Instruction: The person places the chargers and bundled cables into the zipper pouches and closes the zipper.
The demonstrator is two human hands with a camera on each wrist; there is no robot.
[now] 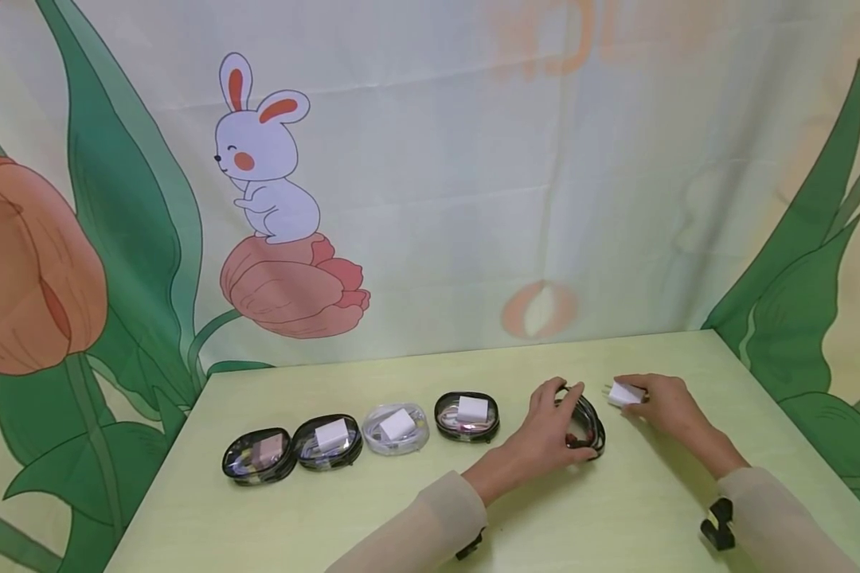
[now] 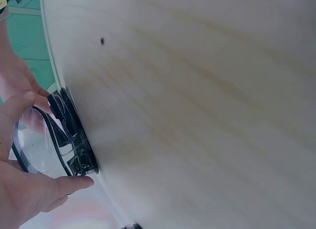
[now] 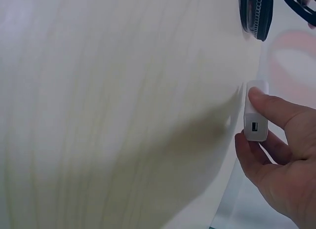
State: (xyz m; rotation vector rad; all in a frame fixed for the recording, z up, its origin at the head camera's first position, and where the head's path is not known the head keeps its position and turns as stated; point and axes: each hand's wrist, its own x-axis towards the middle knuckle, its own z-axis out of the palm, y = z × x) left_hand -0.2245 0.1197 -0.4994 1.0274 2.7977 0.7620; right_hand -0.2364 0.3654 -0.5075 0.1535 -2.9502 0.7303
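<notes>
My left hand (image 1: 526,446) grips an oval black-rimmed clear case (image 1: 588,422) at the right end of a row on the table. Seen from the left wrist, the case's base (image 2: 76,135) stands on the table, its clear lid (image 2: 37,145) is raised, and dark cables lie inside. To the right, my right hand (image 1: 670,406) pinches a white USB charger (image 1: 625,395) between thumb and fingers, its prongs pointing left in the head view. The right wrist view shows the charger's USB port (image 3: 255,126) facing the camera.
Left of my hands stand more oval cases in a row: a black-rimmed one (image 1: 447,427) and a clear one (image 1: 396,448), each topped by a white charger, another black-rimmed one (image 1: 303,442) with a white charger, and one (image 1: 242,465) with a pinkish charger. Behind hangs a printed curtain (image 1: 430,199).
</notes>
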